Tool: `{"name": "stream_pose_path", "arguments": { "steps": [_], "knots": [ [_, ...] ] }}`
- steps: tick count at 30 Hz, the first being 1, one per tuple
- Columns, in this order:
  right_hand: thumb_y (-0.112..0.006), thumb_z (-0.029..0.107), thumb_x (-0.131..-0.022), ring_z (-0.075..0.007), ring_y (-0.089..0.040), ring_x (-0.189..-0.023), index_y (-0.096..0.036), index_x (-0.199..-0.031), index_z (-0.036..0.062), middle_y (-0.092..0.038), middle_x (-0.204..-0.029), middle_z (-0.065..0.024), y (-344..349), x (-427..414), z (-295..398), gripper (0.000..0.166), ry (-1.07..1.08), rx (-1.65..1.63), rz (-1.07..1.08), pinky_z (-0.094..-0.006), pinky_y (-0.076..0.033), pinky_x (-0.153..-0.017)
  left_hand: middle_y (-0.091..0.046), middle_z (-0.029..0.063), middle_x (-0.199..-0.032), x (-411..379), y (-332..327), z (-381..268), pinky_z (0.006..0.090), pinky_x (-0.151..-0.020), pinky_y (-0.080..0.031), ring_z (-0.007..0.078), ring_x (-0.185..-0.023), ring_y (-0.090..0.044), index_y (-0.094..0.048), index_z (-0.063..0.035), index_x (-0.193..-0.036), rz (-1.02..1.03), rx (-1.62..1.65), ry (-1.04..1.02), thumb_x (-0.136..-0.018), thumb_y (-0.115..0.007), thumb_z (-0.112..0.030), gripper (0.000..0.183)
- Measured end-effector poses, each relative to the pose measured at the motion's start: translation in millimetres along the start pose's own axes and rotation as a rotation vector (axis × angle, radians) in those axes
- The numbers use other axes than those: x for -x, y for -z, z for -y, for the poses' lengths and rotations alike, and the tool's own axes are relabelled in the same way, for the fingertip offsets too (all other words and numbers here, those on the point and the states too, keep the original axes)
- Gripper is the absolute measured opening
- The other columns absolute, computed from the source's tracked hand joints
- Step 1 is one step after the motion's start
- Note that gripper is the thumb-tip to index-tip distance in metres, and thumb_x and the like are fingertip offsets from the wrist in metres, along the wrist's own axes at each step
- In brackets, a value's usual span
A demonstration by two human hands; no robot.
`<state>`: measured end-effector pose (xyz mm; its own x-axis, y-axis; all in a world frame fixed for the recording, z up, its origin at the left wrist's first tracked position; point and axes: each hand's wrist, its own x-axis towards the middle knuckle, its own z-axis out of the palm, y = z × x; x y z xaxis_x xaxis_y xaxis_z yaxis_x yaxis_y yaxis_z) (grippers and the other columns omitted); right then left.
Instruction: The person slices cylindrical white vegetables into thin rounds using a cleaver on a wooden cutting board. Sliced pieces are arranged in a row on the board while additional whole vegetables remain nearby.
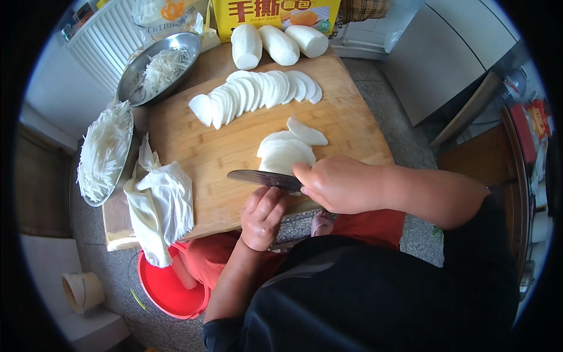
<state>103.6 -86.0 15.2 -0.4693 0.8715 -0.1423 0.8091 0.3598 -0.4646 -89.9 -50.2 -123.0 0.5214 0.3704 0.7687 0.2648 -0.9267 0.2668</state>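
Observation:
My right hand [341,185] is closed around the handle of a kitchen knife [259,177], whose dark blade points left over the near edge of the wooden cutting board [211,154]. Just below the blade, my left hand [263,218] has its fingers curled at the board's edge; what lies under its fingertips is mostly hidden. Beyond the knife is a pile of thin white radish slices [286,152]. A longer row of overlapping slices [259,92] lies farther back. Behind that row are three peeled white radishes [279,45].
At the left, a metal bowl [187,70] and a second bowl [127,169] hold white shreds. A white cloth [165,202] drapes over the board's near left corner, above a red bucket [171,303]. A yellow box [272,20] stands at the back.

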Motion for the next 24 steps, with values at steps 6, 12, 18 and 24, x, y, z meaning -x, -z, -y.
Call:
{"name": "stream_pose_path", "arguments": {
  "steps": [6, 12, 18, 24],
  "knots": [
    [-0.054, 0.009, -0.091, -0.0387, -0.059, -0.054, -0.045, -0.090, -0.0027, -0.056, -0.058, -0.0190, 10, 18, 3, 0.015, -0.094, -0.009, 0.097, -0.0455, -0.045, -0.051, -0.062, 0.0085, -0.104, 0, -1, -2, 0.0343, -0.076, -0.053, 0.0261, -0.094, -0.060, -0.069, -0.0033, -0.092, 0.038, 0.025, 0.003, -0.062, -0.062, -0.008, 0.031],
    [-0.054, 0.009, -0.091, -0.0387, -0.062, -0.058, -0.045, -0.092, -0.0034, -0.059, -0.062, -0.0201, 5, 3, 6, 0.015, -0.173, -0.028, 0.205, -0.0450, -0.047, -0.053, -0.062, 0.0071, -0.105, 4, -3, -1, 0.0340, -0.075, -0.050, 0.0243, -0.094, -0.059, -0.069, -0.0056, -0.092, 0.028, -0.010, 0.000, -0.064, -0.062, -0.011, 0.029],
    [-0.063, 0.004, -0.078, -0.0332, -0.067, -0.064, -0.046, -0.089, -0.0041, -0.063, -0.063, -0.0154, 5, 2, 8, 0.021, -0.100, 0.099, 0.180, -0.0416, -0.053, -0.057, -0.063, 0.0049, -0.105, 4, 2, -3, 0.0319, -0.074, -0.039, 0.0198, -0.094, -0.057, -0.069, -0.0092, -0.092, 0.017, -0.160, -0.042, -0.067, -0.060, -0.018, 0.028],
    [-0.060, 0.009, -0.084, -0.0387, -0.063, -0.060, -0.046, -0.089, -0.0022, -0.060, -0.062, -0.0212, -10, -9, -2, 0.019, -0.108, 0.031, 0.202, -0.0455, -0.048, -0.052, -0.062, 0.0069, -0.103, 4, 1, -2, 0.0337, -0.075, -0.043, 0.0215, -0.095, -0.057, -0.068, -0.0085, -0.093, 0.072, -0.105, -0.029, -0.067, -0.060, -0.018, 0.030]
  ]
}}
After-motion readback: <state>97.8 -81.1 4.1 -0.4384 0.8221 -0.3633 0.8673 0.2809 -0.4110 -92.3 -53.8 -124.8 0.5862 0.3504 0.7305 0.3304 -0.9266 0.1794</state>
